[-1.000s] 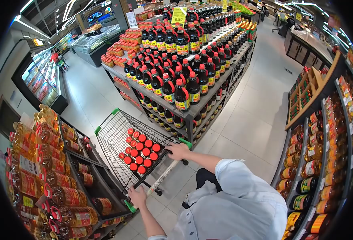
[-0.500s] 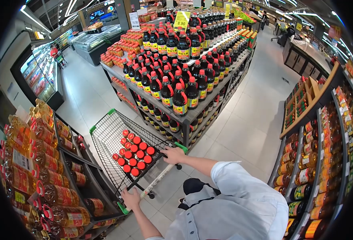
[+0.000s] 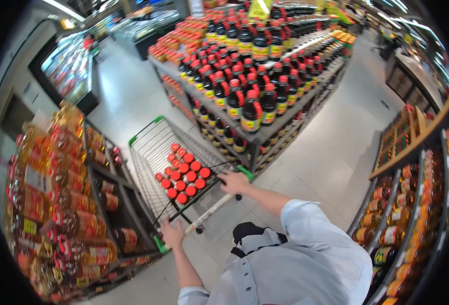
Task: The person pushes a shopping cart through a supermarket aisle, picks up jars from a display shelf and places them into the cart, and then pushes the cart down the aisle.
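Note:
A wire shopping cart with green corners stands in front of me. My left hand is closed around the left end of its pale handle bar. Near the other end, my right hand wraps the same bar. Inside the basket, several red-capped jars stand close together with their lids up; their sides are mostly hidden.
Ahead, a corner display holds dark sauce bottles with red caps, its shelf corner close to the cart's right side. Oil bottles line the left shelf. Bottle shelves run along the right. Tiled floor lies between.
The whole view has shifted, so the cart, display and shelves appear farther right and mostly higher, with some blur. Both hands stay on the handle; the jars remain in the basket.

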`<state>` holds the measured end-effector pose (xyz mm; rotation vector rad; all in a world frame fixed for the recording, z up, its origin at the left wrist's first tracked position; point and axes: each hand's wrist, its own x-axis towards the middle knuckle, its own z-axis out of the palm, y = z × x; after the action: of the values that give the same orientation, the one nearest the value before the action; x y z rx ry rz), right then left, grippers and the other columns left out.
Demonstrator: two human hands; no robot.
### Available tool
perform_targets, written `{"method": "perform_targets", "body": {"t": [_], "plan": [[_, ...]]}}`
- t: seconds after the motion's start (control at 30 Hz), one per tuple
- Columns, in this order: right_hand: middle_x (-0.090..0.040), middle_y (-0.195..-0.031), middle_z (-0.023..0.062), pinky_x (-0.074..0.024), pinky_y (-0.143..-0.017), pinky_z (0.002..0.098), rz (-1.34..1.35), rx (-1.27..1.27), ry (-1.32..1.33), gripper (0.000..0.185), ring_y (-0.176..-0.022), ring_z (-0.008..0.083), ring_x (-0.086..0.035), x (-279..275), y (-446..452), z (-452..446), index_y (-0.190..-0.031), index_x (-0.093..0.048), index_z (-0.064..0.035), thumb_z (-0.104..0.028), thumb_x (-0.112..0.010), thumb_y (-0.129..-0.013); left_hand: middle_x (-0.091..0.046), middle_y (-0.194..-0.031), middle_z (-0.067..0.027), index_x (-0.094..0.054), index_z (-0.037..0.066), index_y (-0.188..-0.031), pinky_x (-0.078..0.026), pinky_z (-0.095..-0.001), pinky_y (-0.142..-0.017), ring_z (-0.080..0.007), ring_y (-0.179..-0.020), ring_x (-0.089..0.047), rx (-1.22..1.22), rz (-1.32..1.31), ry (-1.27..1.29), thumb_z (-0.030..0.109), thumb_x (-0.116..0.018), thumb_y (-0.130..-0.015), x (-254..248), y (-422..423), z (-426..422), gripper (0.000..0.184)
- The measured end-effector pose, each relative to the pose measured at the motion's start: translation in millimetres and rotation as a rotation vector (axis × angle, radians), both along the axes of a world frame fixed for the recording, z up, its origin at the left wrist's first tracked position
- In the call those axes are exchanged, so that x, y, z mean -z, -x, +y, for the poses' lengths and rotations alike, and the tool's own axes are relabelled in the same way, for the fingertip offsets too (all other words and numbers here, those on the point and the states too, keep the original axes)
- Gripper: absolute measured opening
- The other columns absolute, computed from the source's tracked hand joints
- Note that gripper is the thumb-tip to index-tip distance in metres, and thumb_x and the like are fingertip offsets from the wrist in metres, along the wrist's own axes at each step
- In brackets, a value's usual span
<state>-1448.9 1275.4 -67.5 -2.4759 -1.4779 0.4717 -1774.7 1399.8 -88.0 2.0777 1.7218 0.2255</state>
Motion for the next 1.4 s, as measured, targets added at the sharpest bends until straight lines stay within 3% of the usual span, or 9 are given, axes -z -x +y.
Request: {"method": "perform_targets", "body": {"t": [0.13, 0.17, 0.2, 0.6, 1.0, 1.33, 1.4], "plan": [[-0.055, -0.138, 0.0065, -0.0567, -0.084, 0.0453, -0.012, -0.007, -0.029, 0.056, -0.104, 0.031, -0.067, 1.6, -4.4, 1.3, -0.139, -0.054, -0.0277, -0.043, -0.058, -0.086, -0.055, -0.137, -0.0072, -0.057, 0.013, -0.133, -0.045, -0.0444, -0.104, -0.0261, -0.134, -0.047, -0.012, -0.012, -0.039, 0.043, -0.063, -0.084, 4.3, 0.3, 1.4, 0.058], [-0.055, -0.139, 0.0065, -0.0566, -0.084, 0.0456, -0.013, -0.006, -0.052, 0.056, -0.104, 0.0314, -0.067, 9.1, -6.4, 3.0, -0.14, -0.053, -0.0285, -0.042, -0.058, -0.086, -0.056, -0.135, -0.0074, -0.058, 0.013, -0.131, -0.047, -0.0444, -0.101, -0.0266, -0.132, -0.048, -0.012, -0.015, -0.064, 0.043, -0.063, -0.084, 5.0, 0.0, 0.2, 0.055], [-0.051, -0.143, 0.0125, -0.0536, -0.09, 0.047, 0.05, 0.012, -0.034, 0.055, -0.108, 0.0343, -0.065, -4.8, -3.3, 2.6, -0.137, -0.056, -0.0228, -0.039, -0.059, -0.085, -0.057, -0.134, -0.008, -0.058, 0.013, -0.13, -0.047, -0.0449, -0.1, -0.0269, -0.131, -0.049, -0.011, -0.015, -0.076, 0.042, -0.063, -0.084, 4.5, 1.1, 0.6, 0.054], [-0.054, -0.138, 0.0123, -0.0543, -0.085, 0.0468, 0.016, -0.006, -0.043, 0.053, -0.105, 0.0328, -0.066, -3.0, -12.4, 22.7, -0.137, -0.056, -0.0223, -0.04, -0.059, -0.087, -0.056, -0.133, -0.0092, -0.06, 0.013, -0.126, -0.05, -0.0457, -0.093, -0.0285, -0.126, -0.052, -0.01, -0.031, -0.106, 0.043, -0.067, -0.084, 10.2, -9.3, 19.6, 0.053], [-0.055, -0.137, 0.0167, -0.0545, -0.081, 0.0483, 0.031, -0.026, -0.099, 0.052, -0.102, 0.0342, -0.068, 5.2, -40.4, 76.0, -0.136, -0.058, -0.0216, -0.037, -0.058, -0.086, -0.055, -0.138, -0.0121, -0.059, 0.016, -0.13, -0.043, -0.0447, -0.104, -0.0308, -0.13, -0.049, -0.044, -0.023, -0.053, 0.041, -0.065, -0.086, 4.3, -34.5, 64.6, 0.051], [-0.055, -0.126, 0.0198, -0.0554, -0.075, 0.0499, 0.03, -0.042, -0.139, 0.051, -0.088, 0.0364, -0.069, 6.3, -47.2, 115.6, -0.136, -0.056, -0.0191, -0.037, -0.057, -0.089, -0.054, -0.136, -0.01, -0.057, 0.015, -0.13, -0.045, -0.0449, -0.102, -0.0302, -0.129, -0.049, -0.039, 0.023, -0.025, 0.04, -0.066, -0.086, 5.6, -41.3, 107.6, 0.051], [-0.053, -0.133, 0.02, -0.0559, -0.076, 0.0488, 0.052, -0.053, -0.062, 0.052, -0.097, 0.0367, -0.067, -5.5, -46.7, 122.3, -0.137, -0.055, -0.0197, -0.038, -0.058, -0.088, -0.056, -0.133, -0.0096, -0.058, 0.015, -0.128, -0.046, -0.0446, -0.1, -0.0302, -0.127, -0.051, -0.041, 0.001, -0.032, 0.038, -0.068, -0.085, 1.9, -42.9, 112.4, 0.049]]}}
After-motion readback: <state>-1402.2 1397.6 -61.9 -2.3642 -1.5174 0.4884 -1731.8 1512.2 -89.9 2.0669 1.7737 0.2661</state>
